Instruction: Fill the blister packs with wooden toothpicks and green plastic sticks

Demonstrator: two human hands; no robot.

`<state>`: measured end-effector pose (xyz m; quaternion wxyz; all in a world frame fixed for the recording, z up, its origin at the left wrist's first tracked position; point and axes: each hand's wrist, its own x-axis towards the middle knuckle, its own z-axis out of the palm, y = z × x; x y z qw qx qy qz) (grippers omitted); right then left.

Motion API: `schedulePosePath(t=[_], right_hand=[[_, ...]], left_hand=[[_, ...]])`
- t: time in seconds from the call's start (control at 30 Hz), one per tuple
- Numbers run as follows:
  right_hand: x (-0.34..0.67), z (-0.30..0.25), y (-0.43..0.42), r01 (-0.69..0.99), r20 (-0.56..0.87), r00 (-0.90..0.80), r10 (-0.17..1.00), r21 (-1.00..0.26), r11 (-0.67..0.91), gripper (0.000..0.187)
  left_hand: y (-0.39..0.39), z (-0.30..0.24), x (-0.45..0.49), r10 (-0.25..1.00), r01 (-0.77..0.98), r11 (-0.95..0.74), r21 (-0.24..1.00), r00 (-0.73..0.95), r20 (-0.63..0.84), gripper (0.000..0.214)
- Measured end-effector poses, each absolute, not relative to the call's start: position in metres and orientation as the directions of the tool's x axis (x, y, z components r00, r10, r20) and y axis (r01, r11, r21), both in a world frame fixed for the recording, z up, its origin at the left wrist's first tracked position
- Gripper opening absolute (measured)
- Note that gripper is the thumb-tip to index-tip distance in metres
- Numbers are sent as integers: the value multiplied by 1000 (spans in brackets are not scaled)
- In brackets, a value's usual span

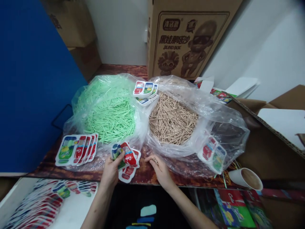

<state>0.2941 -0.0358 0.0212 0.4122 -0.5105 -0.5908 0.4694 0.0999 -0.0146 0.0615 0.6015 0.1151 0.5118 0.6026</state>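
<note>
My left hand [111, 171] grips a few die-cut printed packets [130, 158] with red Cola and green soda pictures, fanned out at the table's front edge. To its right, my right hand [162, 173] has its fingers closed around a small bunch of short tan sticks [155, 161]. Just beyond the hands lie two clear plastic bags: the left one is full of light-green sticks [113, 119], the right one of tan sticks [172, 119]. A row of overlapping packets [79, 149] rests on the left bag's front edge.
More packets sit between the bags [145, 90] and on the right bag [212, 154]. A paper cup [245, 178] lies tipped at the front right. Below left is a white box [78, 203] with many packets. A large cardboard box [190, 41] stands behind; a blue panel [30, 95] borders the left.
</note>
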Motion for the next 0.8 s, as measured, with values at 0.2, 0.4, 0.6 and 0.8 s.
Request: schedulePosePath(t=[0.2,0.4,0.6,0.8], right_hand=[[296,17,-36,189,15,-174,985,-981,48,21],[296,14,-37,194,30,-185,982,-979,67,22],[296,9,-38,204,50,-177,983,-975,86,22],[296,11,-38,223,48,-178,983,-971,88,21]], left_hand=[[-14,55,99,852,-596,238,767,-251,-459,37],[-19,55,100,848,-584,264,767,-238,-474,37],[-19,55,101,847,-579,267,771,-241,-474,37],[-19,49,102,855,-569,266,778,-233,-463,35]])
